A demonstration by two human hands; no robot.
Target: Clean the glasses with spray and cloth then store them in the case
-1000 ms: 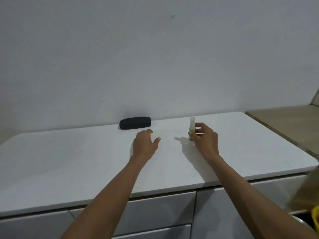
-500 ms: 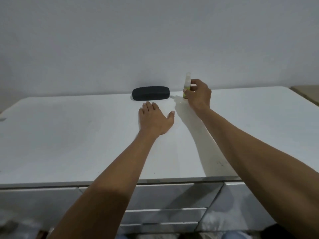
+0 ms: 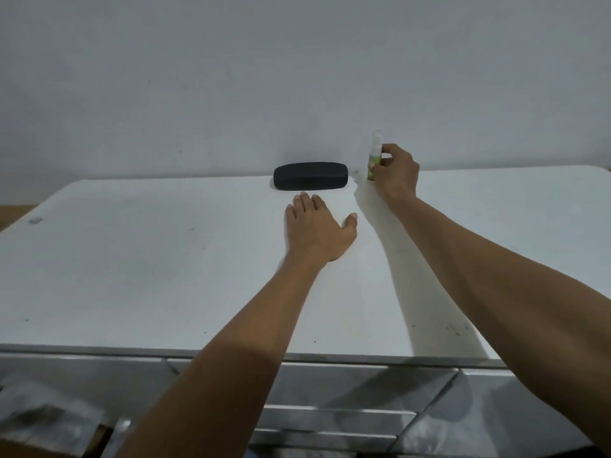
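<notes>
At a white, smooth-topped counter [image 3: 139, 259] set against a plain pale wall [image 3: 231, 77], I reach both bare arms forward. My right hand [image 3: 395, 171] closes its fingers around a small, slim spray bottle with a clear cap and a yellow-green label [image 3: 374, 155], which stands upright at the back of the counter, close to the wall. My left hand [image 3: 317, 234] lies flat, palm down, on the countertop, fingers together and thumb spread to the side, holding nothing. Just beyond its fingertips, not touching them, a black, oblong, rounded glasses case [image 3: 310, 176] rests shut on the counter with its long side along the wall. The case lies just to the left of the bottle, a narrow gap between them. Below the counter's front edge run glossy grey drawer fronts [image 3: 347, 388]. No glasses or cloth show on the countertop; I cannot tell where they are.
</notes>
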